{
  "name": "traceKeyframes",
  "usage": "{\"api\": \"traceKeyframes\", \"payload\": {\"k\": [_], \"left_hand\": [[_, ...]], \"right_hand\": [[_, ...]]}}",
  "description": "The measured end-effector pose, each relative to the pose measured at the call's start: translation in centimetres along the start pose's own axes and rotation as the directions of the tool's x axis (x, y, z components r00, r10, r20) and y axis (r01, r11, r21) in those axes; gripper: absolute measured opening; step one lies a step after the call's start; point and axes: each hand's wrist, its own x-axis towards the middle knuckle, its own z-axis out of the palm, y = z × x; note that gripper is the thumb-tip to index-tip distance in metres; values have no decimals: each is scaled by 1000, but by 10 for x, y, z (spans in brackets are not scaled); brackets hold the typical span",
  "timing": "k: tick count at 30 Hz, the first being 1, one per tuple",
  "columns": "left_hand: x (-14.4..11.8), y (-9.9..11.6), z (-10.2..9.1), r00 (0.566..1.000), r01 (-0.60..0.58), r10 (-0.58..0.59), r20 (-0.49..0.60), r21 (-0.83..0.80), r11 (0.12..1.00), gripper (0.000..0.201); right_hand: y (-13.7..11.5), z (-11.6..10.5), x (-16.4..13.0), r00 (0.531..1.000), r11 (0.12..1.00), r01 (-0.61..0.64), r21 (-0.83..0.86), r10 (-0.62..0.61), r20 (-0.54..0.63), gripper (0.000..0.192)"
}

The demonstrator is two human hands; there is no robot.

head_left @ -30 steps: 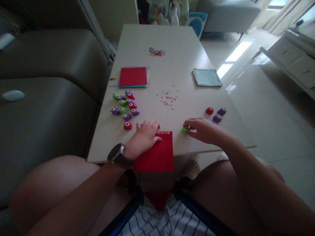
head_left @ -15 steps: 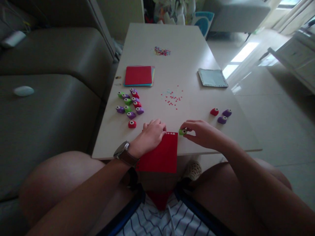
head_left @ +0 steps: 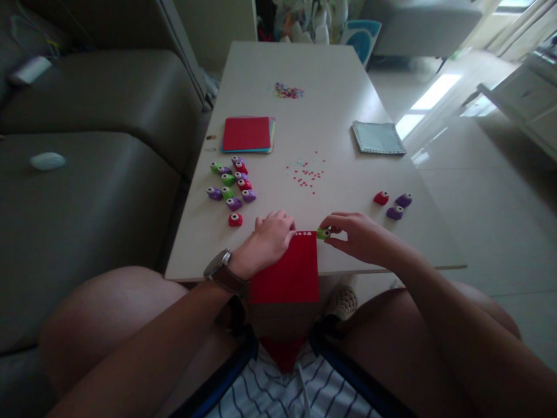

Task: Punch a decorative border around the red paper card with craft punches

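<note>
A red paper sheet (head_left: 289, 270) lies at the near edge of the white table (head_left: 339, 104), half hanging over it, with a row of small punched holes along its far edge. My left hand (head_left: 267, 239) presses flat on the sheet's left part; a watch sits on that wrist. My right hand (head_left: 361, 235) pinches a small green paper punch (head_left: 323, 233) against the sheet's far right corner.
A cluster of several small punches (head_left: 230, 183) in red, green and purple lies left of centre, one red punch (head_left: 235, 219) apart. Three more punches (head_left: 394, 204) sit right. A coloured paper stack (head_left: 247, 134), a pale blue sheet (head_left: 378, 137), confetti (head_left: 307, 172) and a sofa (head_left: 87, 174) are around.
My right hand slid the green punch left until it met the sheet's far right corner. The sheet shifted slightly right under my left hand.
</note>
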Motion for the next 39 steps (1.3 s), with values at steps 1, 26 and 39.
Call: {"api": "traceKeyframes", "payload": {"k": [1,26,39], "left_hand": [[0,0,0,1000,-4,4,0,1,1000,18],[-1,0,0,1000,-5,5,8,6,1000,18],[-1,1,-1,1000,-6,6,8,-4,1000,17]], "right_hand": [[0,0,0,1000,1000,0,-1,0,2,14],[-3,-1,0,1000,1000,-14,-21,15,25,12],[-3,-1,0,999,999,-25,-29,26,28,12]]}}
